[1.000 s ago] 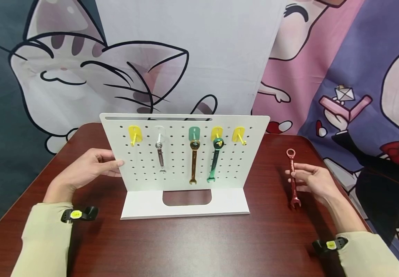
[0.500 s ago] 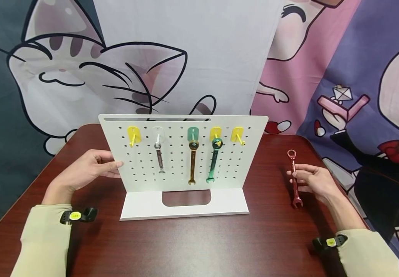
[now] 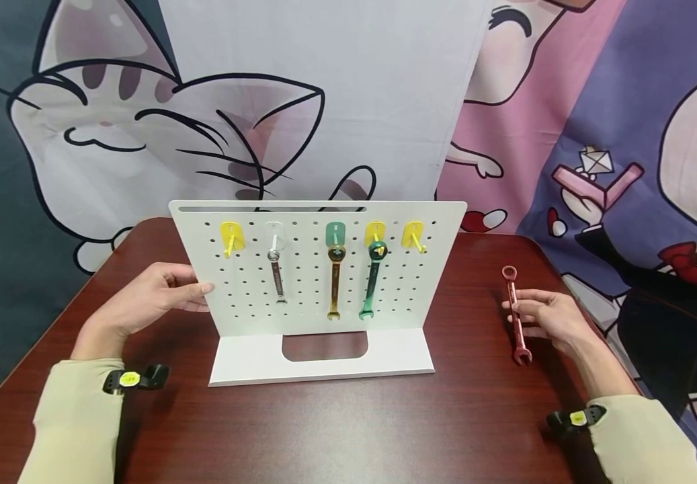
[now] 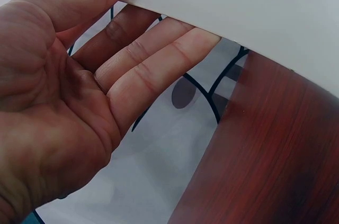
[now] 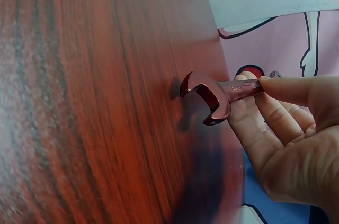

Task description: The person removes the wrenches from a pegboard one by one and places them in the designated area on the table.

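A white pegboard stand [image 3: 307, 286] stands upright on the table, its left edge pinched between the thumb and fingers of my left hand [image 3: 151, 296]. In the left wrist view the fingers pass behind the board [image 4: 296, 28]. Off to the right, my right hand [image 3: 550, 319] pinches a red combination wrench [image 3: 514, 312], ring end away from me. The wrench's open end [image 5: 209, 97] faces the camera in the right wrist view. From hooks on the board hang a silver wrench [image 3: 277, 279], a gold-brown wrench [image 3: 335, 282] and a green wrench [image 3: 372, 282].
Yellow hooks at the far left [image 3: 232, 237] and far right [image 3: 413, 236] of the board carry nothing. The dark red-brown table [image 3: 324, 430] extends around the stand. Behind it hangs a cartoon-printed cloth [image 3: 384, 101].
The red wrench has tilted slightly in my right hand, its ring end a little lower in the head view. My left hand keeps its hold on the board. The head view has shifted slightly.
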### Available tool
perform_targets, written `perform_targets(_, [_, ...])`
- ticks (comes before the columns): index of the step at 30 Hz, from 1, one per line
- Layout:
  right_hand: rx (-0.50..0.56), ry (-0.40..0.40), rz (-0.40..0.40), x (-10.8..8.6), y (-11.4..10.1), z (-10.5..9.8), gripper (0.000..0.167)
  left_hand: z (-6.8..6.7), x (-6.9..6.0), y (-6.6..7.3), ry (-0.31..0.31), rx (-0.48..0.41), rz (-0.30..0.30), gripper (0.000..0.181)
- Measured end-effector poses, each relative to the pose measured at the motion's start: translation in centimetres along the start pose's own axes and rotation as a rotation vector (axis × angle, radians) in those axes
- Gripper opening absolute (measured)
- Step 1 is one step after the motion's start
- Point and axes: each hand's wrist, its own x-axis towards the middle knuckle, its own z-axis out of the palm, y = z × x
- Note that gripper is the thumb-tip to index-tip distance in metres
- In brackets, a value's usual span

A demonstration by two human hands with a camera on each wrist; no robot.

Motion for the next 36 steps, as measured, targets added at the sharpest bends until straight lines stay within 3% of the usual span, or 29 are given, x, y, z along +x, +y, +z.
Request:
perform_targets(12, [-0.009, -0.018, 0.027, 0.3, 0.3, -0.6, 0.02, 0.0, 0.0, 0.0, -0.003, -0.008, -0.001, 0.035])
perform_targets(27, [-0.06, -0.006, 0.043, 0.2, 0.3, -1.9, 0.039, 0.1, 0.0, -0.1, 0.0, 0.006, -0.014, 0.039])
perform_targets(36, [-0.031, -0.021, 0.059, 0.2, 0.5, -2.7, 0.023, 0.1, 0.2, -0.1, -0.005, 0.008, -0.014, 0.038])
